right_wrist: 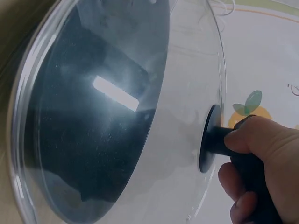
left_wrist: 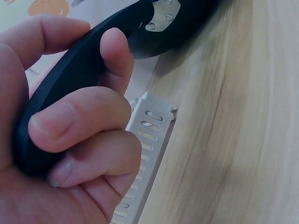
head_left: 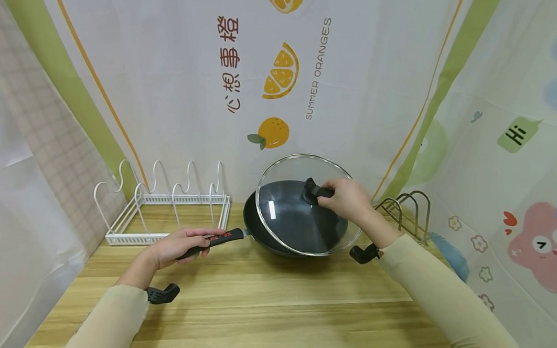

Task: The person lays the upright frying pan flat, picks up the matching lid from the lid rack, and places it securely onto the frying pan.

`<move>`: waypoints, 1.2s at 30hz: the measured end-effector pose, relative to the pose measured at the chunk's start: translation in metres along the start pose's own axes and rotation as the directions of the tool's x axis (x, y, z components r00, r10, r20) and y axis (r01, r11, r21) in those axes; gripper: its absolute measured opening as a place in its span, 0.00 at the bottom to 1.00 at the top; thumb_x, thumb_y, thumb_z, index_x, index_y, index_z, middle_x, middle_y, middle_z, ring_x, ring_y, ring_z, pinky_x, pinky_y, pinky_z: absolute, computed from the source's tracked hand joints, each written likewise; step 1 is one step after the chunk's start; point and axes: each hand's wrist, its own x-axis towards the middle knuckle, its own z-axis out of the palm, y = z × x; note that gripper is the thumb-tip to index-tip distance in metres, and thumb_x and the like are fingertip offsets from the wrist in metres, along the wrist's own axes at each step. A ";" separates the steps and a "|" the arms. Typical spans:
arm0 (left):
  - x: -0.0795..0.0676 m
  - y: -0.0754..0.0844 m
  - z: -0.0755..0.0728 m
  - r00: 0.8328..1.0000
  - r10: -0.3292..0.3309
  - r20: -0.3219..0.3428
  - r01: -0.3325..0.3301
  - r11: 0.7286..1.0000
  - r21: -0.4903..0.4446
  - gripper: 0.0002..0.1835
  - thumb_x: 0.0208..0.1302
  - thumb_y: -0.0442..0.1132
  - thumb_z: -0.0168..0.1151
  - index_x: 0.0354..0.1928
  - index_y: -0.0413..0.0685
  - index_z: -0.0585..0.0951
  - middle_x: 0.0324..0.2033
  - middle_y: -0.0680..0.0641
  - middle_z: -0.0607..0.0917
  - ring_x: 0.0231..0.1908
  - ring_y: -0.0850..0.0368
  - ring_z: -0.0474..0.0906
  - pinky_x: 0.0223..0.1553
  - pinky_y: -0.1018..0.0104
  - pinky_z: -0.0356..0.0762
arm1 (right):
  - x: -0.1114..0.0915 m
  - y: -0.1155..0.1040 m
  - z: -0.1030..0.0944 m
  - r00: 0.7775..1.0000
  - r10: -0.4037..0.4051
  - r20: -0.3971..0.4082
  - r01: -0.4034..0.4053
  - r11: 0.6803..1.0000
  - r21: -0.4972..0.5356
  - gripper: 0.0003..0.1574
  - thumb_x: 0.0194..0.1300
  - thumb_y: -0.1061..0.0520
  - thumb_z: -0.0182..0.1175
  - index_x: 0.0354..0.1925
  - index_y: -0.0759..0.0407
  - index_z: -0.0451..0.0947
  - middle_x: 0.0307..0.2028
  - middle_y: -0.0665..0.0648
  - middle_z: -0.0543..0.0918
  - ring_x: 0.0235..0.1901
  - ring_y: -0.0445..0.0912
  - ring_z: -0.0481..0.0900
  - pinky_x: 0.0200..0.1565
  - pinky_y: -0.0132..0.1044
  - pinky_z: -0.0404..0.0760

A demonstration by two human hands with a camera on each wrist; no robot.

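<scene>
A dark frying pan sits toward the back of the wooden table, its black handle pointing left. My left hand grips that handle; in the left wrist view the fingers curl round it. Over the pan is a clear glass lid with a metal rim, tilted up and overlapping the pan in the head view. My right hand holds the lid by its black knob. The right wrist view shows thumb and fingers round the knob, with the dark pan seen through the glass.
A white wire rack stands at the back left, behind my left hand. At the back right, a metal wire rack is partly hidden by my right arm. A printed cloth hangs right behind the pan.
</scene>
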 end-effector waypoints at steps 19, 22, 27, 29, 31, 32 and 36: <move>-0.001 0.001 0.000 1.000 -0.006 0.002 0.006 1.000 -0.003 0.27 0.83 0.37 0.52 0.79 0.46 0.75 0.35 0.41 0.84 0.18 0.65 0.62 0.19 0.74 0.62 | 0.026 -0.002 0.020 0.991 -0.098 0.094 0.110 0.986 -0.125 0.23 0.73 0.43 0.72 0.58 0.54 0.91 0.53 0.61 0.93 0.50 0.57 0.90 0.51 0.53 0.88; -0.001 0.002 0.000 1.000 -0.004 0.001 0.004 1.000 -0.002 0.27 0.82 0.37 0.52 0.79 0.46 0.75 0.35 0.41 0.84 0.17 0.66 0.62 0.19 0.74 0.62 | 0.031 -0.003 0.026 0.988 -0.115 0.100 0.128 0.984 -0.126 0.23 0.73 0.43 0.73 0.57 0.55 0.91 0.53 0.60 0.93 0.52 0.58 0.90 0.54 0.54 0.88; -0.001 0.003 0.001 1.000 -0.003 0.008 0.004 1.000 -0.009 0.27 0.82 0.37 0.52 0.79 0.45 0.75 0.35 0.41 0.83 0.18 0.66 0.62 0.19 0.74 0.62 | 0.039 -0.003 0.034 0.986 -0.129 0.102 0.143 0.980 -0.141 0.22 0.72 0.43 0.73 0.56 0.54 0.92 0.52 0.59 0.94 0.53 0.57 0.90 0.56 0.54 0.87; -0.002 0.003 0.001 1.000 -0.002 0.010 0.002 1.000 -0.012 0.27 0.82 0.37 0.52 0.79 0.45 0.75 0.35 0.41 0.83 0.18 0.66 0.62 0.19 0.74 0.61 | 0.041 -0.004 0.036 0.986 -0.131 0.106 0.145 0.980 -0.140 0.22 0.72 0.43 0.73 0.56 0.54 0.92 0.52 0.58 0.94 0.53 0.57 0.90 0.56 0.54 0.87; -0.002 0.003 0.000 1.000 0.000 0.009 0.000 1.000 -0.013 0.27 0.82 0.37 0.52 0.79 0.45 0.75 0.35 0.41 0.83 0.18 0.66 0.62 0.19 0.74 0.61 | 0.043 -0.004 0.038 0.985 -0.131 0.115 0.147 0.979 -0.141 0.22 0.73 0.43 0.73 0.56 0.54 0.92 0.53 0.58 0.94 0.52 0.56 0.90 0.56 0.53 0.88; -0.002 0.003 0.000 1.000 0.001 0.009 -0.001 1.000 -0.012 0.27 0.82 0.37 0.52 0.79 0.45 0.75 0.36 0.41 0.83 0.17 0.66 0.62 0.19 0.74 0.61 | 0.044 -0.004 0.039 0.985 -0.129 0.117 0.145 0.979 -0.140 0.22 0.73 0.43 0.73 0.56 0.54 0.92 0.53 0.57 0.93 0.52 0.56 0.90 0.55 0.53 0.88; -0.002 0.002 0.000 1.000 0.004 0.012 -0.004 1.000 -0.013 0.27 0.83 0.36 0.52 0.79 0.44 0.75 0.36 0.41 0.83 0.17 0.66 0.62 0.20 0.74 0.61 | 0.046 -0.004 0.042 0.985 -0.124 0.118 0.141 0.979 -0.146 0.22 0.73 0.43 0.73 0.56 0.54 0.92 0.53 0.58 0.93 0.52 0.56 0.90 0.53 0.53 0.88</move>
